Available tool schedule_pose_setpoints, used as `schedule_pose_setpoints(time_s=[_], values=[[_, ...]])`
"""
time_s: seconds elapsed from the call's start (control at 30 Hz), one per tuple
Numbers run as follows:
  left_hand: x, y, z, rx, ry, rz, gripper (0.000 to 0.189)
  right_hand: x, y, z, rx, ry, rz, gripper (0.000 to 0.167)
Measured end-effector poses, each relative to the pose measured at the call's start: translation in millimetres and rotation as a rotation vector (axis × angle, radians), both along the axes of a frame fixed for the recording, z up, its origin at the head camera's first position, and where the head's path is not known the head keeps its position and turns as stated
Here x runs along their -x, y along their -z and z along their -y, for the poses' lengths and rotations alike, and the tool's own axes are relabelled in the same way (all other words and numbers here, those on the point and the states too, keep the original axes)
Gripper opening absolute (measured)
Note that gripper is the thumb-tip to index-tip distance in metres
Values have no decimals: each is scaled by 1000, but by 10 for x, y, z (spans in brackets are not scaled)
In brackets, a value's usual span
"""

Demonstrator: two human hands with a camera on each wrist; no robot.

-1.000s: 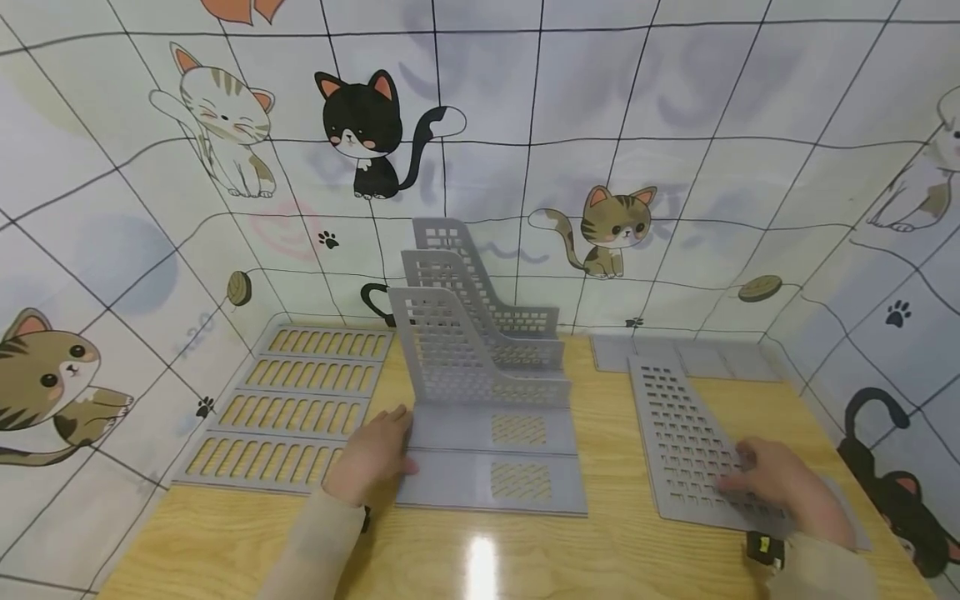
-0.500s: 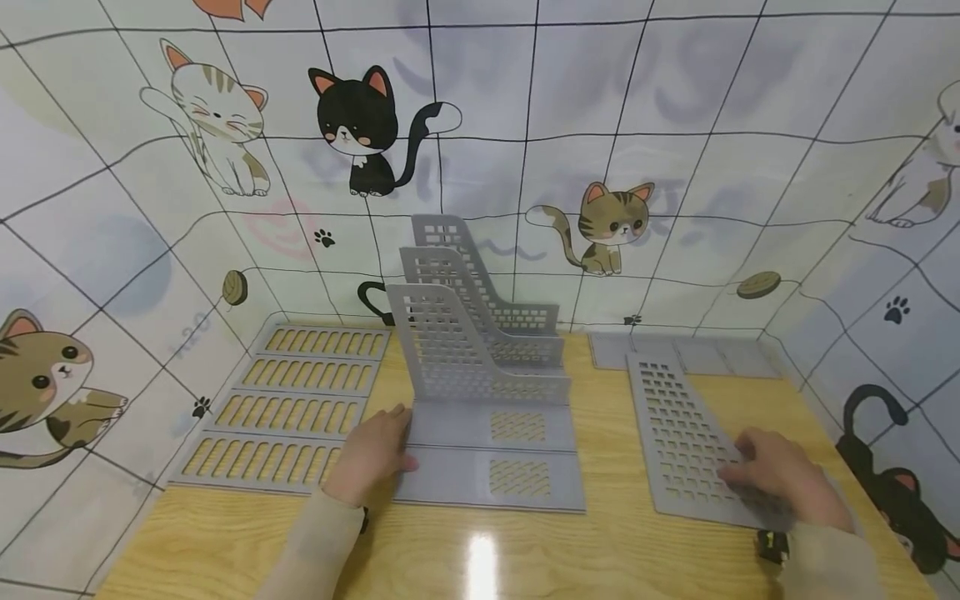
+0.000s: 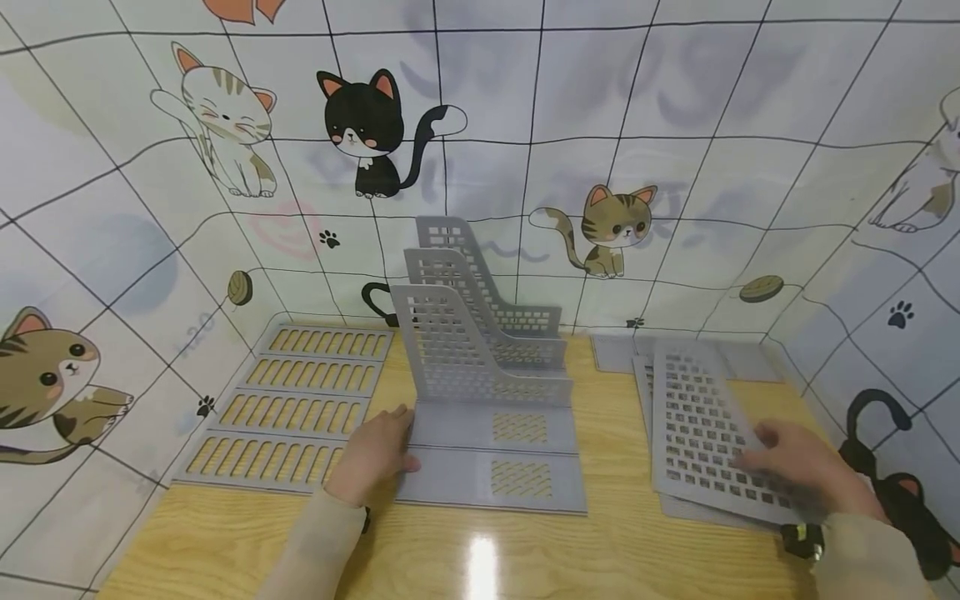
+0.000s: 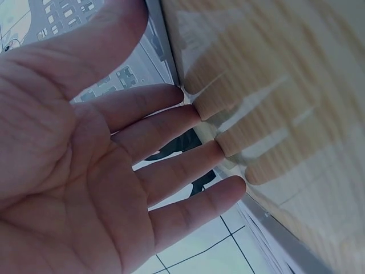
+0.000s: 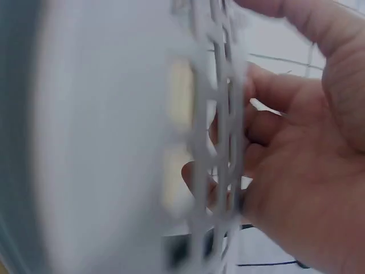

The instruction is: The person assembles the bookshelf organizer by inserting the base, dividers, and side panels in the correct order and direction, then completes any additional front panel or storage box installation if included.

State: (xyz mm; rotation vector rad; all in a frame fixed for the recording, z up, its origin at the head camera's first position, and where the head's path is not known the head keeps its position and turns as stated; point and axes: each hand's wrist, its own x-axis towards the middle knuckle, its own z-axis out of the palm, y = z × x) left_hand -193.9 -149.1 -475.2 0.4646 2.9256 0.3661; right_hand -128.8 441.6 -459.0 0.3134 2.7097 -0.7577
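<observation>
Right of the frame: one perforated gray panel (image 3: 699, 429), held by the right hand (image 3: 813, 471), its fingers curled about the panel's right-hand edge. At least one lower panel (image 3: 686, 507) shows beneath; whether the two touch cannot be told. Judging by its thin section, the held panel is probably light, stiff plastic, smooth and liable to slip or flex; the border offers a sounder hold than the pierced middle, whose narrow webs may be the weakest part. Center: three upright panels (image 3: 448, 346), one behind another, on one gray base (image 3: 453, 427) with two pierced patches visible. The left hand (image 3: 375, 454) lies at the base's left edge, fingers extended and grasping nothing. Left: one slotted panel (image 3: 300, 393), four rows of slots. Upper right: one flat gray strip (image 3: 615, 354) at the back of the table (image 3: 420, 558).
</observation>
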Motion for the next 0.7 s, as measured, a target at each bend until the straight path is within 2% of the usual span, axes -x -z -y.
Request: schedule_pose_setpoints(time_s=[0.1,0.27,0.37,0.47,0.6,0.7], values=[[-4,-14,2,5,2,-4,83,-34,-106,95,4,8,-136,58],[2,-32,6,20,0,-7,82,-104,-256,506,32,28,-364,45],[18,-18,4,28,-1,-12,83,-137,-296,774,77,37,-427,39],[33,-2,-4,36,2,-18,83,-153,-309,966,109,-16,-475,31],[36,7,-18,35,4,-19,83,-156,-298,1117,104,-93,-530,26],[31,8,-21,37,0,-14,83,-149,-286,1172,82,-106,-547,27]])
